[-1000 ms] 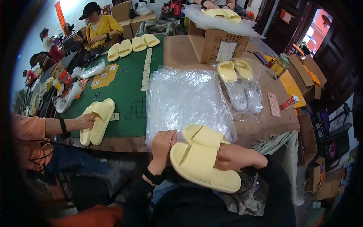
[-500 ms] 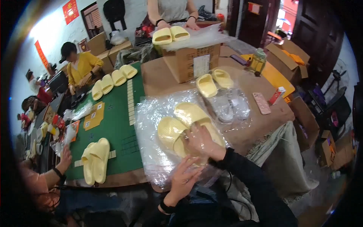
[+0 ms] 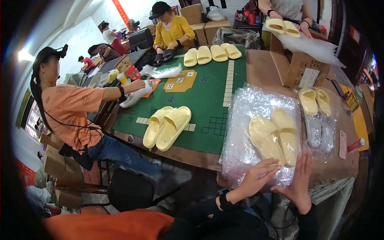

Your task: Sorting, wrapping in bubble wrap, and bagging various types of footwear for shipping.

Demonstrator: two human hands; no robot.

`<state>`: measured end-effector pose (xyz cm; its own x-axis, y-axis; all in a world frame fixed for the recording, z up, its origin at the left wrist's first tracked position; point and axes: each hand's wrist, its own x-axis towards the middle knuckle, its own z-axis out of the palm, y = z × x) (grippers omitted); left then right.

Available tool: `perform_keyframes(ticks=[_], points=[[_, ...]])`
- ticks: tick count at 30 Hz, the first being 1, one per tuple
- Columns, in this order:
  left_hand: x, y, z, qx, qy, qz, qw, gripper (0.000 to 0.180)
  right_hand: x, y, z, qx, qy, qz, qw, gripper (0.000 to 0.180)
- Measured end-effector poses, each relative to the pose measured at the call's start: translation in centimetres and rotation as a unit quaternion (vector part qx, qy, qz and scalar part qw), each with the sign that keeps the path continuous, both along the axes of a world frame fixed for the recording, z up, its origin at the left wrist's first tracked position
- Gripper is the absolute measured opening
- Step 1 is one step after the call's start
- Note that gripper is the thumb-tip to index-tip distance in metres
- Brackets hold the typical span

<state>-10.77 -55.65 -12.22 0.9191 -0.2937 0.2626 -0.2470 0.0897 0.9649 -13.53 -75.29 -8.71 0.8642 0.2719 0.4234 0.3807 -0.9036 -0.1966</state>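
A pair of pale yellow slides [image 3: 287, 138] lies soles down, side by side, in a clear plastic bag near the table's front edge. Beneath them is a stack of clear plastic bags [image 3: 250, 108]. My left hand [image 3: 258, 176] rests at the near end of the left slide, fingers stretched out and holding nothing. Close by, my right hand [image 3: 299, 182] is upright and spread at the bag's near right edge, its thumb toward the left hand. To the right, another yellow pair [image 3: 309, 102] lies with clear plastic around its near part.
A green mat [image 3: 212, 100] covers the table's left part, with a loose pair of slides [image 3: 168, 128] and a row of slides [image 3: 212, 55] on it. A cardboard box [image 3: 296, 66] stands behind the bags. A phone [image 3: 343, 145] lies right. Co-workers stand left and behind.
The view has swung left, showing the co-worker in orange. My right hand has come off the slides and moved back to the bag's near edge, with its fingers spread.
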Motion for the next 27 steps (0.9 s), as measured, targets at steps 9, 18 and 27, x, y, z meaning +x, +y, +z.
perform_keyframes(ticks=[9, 18, 27], points=[[2.4, 3.4, 3.2, 0.067, -0.137, 0.072, 0.986, 0.031, 5.3, -4.1, -1.9, 0.135, 0.016, -0.056, 0.989, 0.024], [12.2, 27.4, -5.3, 0.325, 0.057, 0.637, 0.697, 0.064, 14.5, -19.3, 5.0, 0.499, -0.131, -0.086, 0.852, 0.034], [16.3, 35.6, -10.5, 0.376, 0.172, 0.580, 0.702, 0.080, 17.9, -30.7, 9.2, 0.105, -0.483, -0.415, 0.764, 0.033]])
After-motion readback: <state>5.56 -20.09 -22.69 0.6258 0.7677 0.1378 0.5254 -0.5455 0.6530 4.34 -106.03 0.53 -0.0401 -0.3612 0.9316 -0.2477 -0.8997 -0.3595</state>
